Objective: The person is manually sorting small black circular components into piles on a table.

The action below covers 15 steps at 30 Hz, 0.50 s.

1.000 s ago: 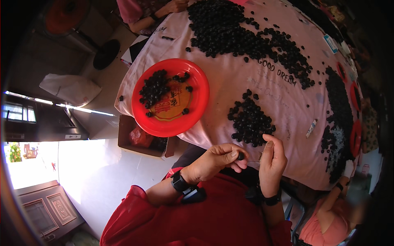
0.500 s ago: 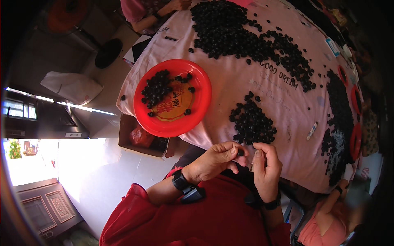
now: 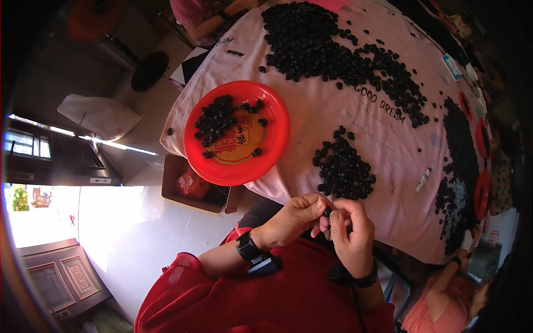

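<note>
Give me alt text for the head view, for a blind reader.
A person's left hand pinches a small round black piece, the right hand close beside it, near the edge of a pink cloth bearing a red plate of similar pieces and loose black piles.

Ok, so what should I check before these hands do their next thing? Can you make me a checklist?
1. Small black piece pinched by the left hand: ok, it shows at the fingertips.
2. Right hand close to the left: ok, their fingers come together.
3. What the right fingers grip: cannot tell, it's too small and partly hidden.
4. Near pile of black pieces close by: ok, it lies on the pink cloth just beyond the hands.
5. Red plate well inside the cloth's edge: not ok, its near rim seems to stick out past it.
</note>
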Motion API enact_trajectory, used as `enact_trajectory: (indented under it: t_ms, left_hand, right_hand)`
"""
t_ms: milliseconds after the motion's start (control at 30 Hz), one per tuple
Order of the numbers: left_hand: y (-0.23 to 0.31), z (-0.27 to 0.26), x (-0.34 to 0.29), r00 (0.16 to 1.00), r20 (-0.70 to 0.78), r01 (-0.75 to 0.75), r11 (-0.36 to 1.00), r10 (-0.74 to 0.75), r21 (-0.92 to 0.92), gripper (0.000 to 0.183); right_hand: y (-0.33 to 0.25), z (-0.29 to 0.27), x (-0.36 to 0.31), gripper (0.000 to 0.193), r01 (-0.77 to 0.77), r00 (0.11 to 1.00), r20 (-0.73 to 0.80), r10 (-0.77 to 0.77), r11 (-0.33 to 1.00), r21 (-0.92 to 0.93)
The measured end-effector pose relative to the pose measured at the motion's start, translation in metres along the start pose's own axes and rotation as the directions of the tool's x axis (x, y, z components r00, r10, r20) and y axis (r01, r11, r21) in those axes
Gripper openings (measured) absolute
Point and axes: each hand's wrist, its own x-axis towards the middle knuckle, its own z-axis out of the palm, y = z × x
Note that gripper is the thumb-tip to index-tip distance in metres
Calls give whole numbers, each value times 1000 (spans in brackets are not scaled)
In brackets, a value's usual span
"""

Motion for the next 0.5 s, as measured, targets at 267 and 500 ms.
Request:
enact_trajectory:
  t_ms: [267,500]
  left_hand:
    - [-6,2,0,999,-38,-19,1000,18,-15,33]
    - [-6,0,0,1000,-17,-5,1000,5,16,33]
  right_hand:
    - [3,4,1,9,18,1000,10,-18,999,32]
    - [3,3,1,7,-5,1000,18,4,1000,27]
